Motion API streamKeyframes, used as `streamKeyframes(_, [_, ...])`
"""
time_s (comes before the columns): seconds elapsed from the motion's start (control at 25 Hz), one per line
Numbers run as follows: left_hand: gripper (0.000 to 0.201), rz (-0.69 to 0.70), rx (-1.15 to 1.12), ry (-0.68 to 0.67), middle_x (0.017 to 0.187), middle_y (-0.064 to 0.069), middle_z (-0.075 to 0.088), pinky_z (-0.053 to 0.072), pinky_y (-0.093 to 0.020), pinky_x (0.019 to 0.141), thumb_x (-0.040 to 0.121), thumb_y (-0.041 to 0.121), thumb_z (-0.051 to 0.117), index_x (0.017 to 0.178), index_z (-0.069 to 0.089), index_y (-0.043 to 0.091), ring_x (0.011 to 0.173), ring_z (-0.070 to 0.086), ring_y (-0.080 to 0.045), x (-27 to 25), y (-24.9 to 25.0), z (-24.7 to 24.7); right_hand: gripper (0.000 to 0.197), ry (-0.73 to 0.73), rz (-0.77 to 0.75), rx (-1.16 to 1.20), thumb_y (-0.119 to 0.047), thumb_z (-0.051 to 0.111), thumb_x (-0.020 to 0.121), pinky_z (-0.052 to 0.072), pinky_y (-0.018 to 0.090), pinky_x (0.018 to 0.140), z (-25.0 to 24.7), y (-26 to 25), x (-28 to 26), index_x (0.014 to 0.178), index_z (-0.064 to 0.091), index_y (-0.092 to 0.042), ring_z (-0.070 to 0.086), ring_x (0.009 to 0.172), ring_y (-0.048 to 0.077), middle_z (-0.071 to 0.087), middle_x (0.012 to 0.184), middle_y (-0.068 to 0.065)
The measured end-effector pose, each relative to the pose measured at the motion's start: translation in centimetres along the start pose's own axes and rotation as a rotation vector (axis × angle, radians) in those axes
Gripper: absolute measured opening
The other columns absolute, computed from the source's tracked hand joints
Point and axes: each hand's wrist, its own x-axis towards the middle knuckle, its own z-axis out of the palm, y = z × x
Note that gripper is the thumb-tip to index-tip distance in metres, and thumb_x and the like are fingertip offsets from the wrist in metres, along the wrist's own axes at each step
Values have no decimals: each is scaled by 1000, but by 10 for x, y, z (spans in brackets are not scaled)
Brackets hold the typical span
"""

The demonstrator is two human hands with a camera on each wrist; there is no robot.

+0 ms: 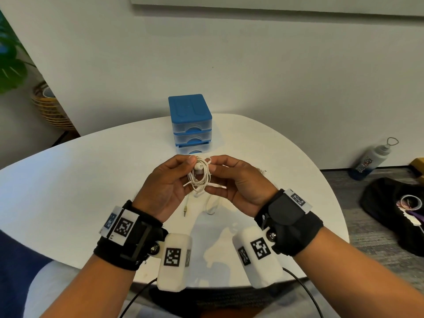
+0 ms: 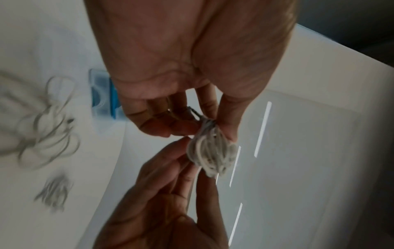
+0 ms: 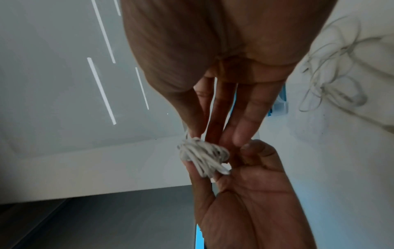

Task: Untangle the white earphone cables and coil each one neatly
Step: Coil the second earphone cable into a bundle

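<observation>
Between the two hands, held up above the white worktop (image 1: 91,171), sits a bundle of white earphone cable (image 1: 200,177). From the head view the left hand (image 1: 165,184) pinches the top of the bundle with thumb and fingers curled in, an earbud (image 1: 198,166) showing just beside its thumb tip; the right hand (image 1: 238,180) meets the bundle from the other side, fingers bent round it. A loose tail of cable (image 1: 210,206) hangs below both grips down to the worktop, ending in a jack plug (image 1: 185,212) that lies under the left palm.

Just beyond the fingertips stands a blue drawer unit (image 1: 191,125), three drawers stacked. Off to the right of the right hand, on the floor, a water bottle (image 1: 370,160) leans and a dark bag (image 1: 394,210) lies.

Only the wrist views show more cable: the left wrist view, blurred, has a second loose tangle of cable (image 2: 49,124) and a small coiled bundle (image 2: 54,192) lying on the worktop, well apart from the grip. The right wrist view shows the same loose tangle (image 3: 332,67) beyond the palm, and shows the right fingers (image 3: 247,118) nearly straight, pressing the bundle against the thumb.
</observation>
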Motion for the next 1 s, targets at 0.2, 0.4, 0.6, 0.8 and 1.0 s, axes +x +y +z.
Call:
streamKeyframes(0.2, [49,-93,-146,-110,88,-10,68,55,-31,68,57,38,89,90,66,9,78,65,-20,2,-11,-6,6,-58,49,19,-10,66,78,57,23,57,3,-4,-6,82,64,-14,69,70,17,71,80,7])
streamKeyframes(0.4, [45,42,28,-97,83,-4,73,56,-27,65,45,47,92,74,76,17,78,70,-15,0,-1,0,11,-10,71,197,-3,58,87,59,27,69,9,8,-7,87,67,-9,69,75,20,71,85,11])
streamKeyframes(0.6, [27,156,245,32,83,-1,76,56,-27,68,57,42,81,76,78,22,80,71,-15,-1,3,3,18,43,67,210,-6,53,91,54,27,73,8,9,-9,98,69,-10,65,79,19,69,93,11])
streamKeyframes(0.8, [21,370,576,191,73,10,74,46,-14,60,67,33,72,85,75,21,65,63,-2,-2,1,3,37,10,71,168,-16,64,83,51,29,84,5,8,-11,118,66,-6,66,91,17,70,103,9])
streamKeyframes(1.0, [30,154,323,150,82,0,75,54,-34,76,56,45,73,77,79,24,76,67,-14,-2,-1,13,39,7,49,146,-14,65,79,53,30,85,5,4,-10,116,66,-3,65,91,19,70,95,9])
